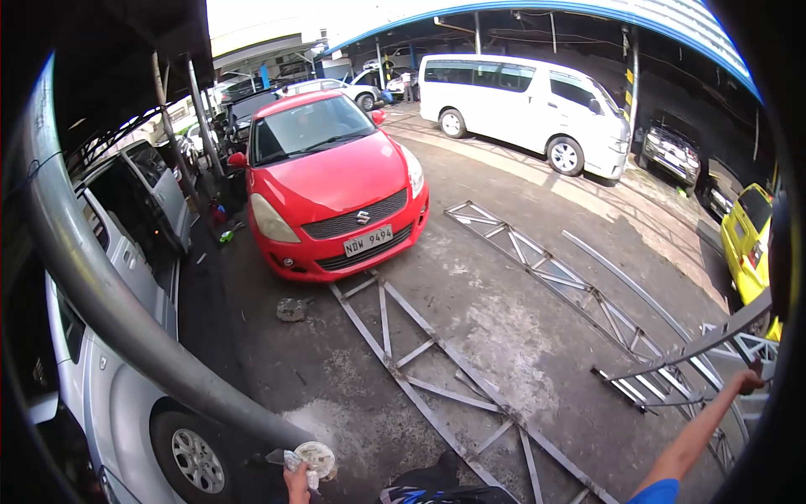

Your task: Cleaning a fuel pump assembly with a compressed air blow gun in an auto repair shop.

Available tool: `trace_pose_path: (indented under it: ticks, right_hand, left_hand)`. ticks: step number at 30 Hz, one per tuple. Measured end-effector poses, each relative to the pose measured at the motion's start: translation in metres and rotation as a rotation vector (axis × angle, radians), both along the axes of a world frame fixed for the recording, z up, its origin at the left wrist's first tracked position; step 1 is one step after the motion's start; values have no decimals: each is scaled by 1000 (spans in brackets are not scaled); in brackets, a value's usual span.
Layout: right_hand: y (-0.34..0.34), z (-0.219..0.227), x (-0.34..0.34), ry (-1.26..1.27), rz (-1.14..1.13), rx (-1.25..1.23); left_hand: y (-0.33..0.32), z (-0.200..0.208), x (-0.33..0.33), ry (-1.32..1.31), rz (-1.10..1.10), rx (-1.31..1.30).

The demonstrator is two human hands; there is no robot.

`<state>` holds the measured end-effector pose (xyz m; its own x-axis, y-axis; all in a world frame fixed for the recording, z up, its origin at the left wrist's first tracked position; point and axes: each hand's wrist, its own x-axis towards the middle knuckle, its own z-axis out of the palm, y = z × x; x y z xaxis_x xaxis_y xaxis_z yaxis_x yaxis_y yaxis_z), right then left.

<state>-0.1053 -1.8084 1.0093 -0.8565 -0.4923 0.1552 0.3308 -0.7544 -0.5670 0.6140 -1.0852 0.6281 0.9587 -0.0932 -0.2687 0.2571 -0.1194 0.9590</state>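
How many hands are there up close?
2. The left hand is at the bottom, holding a round pale thing; the right hand is near the right edge. Any hands of the far-off person are too small to count.

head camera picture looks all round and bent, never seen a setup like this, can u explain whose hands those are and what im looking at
There is no machine here, just a person using two bare hands. The picture comes from the left one of two wide fisheye cameras worn on the head, which is why straight edges bend.

At the bottom, the left hand holds a round, pale, dish-like thing with something whitish and crumpled beside it. The right hand reaches out near a grey metal frame; whether it grips anything is hard to tell.

On the grey ground lie latticed metal trusses, one with its far end by the front of a red car. A white van stands farther right.
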Motion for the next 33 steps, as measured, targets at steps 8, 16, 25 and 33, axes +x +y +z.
trace_pose_path:
  ticks: [8, 16, 25, 33]
  right_hand:
    - [-293, -52, 114, -14, 396, 179]
    - [-533, -199, 64, 21, 563, 462]
    - [-643, -198, -133, 22, 368, 815]
    - [-497, -166, -235, -122, 13, 1162]
  left_hand:
    - [-342, 47, 37, -17, -249, 199]
    - [-790, 116, 50, -104, -584, 270]
    - [-1269, 114, 21, 20, -731, 94]
    - [-1610, 118, -19, 122, -919, -21]
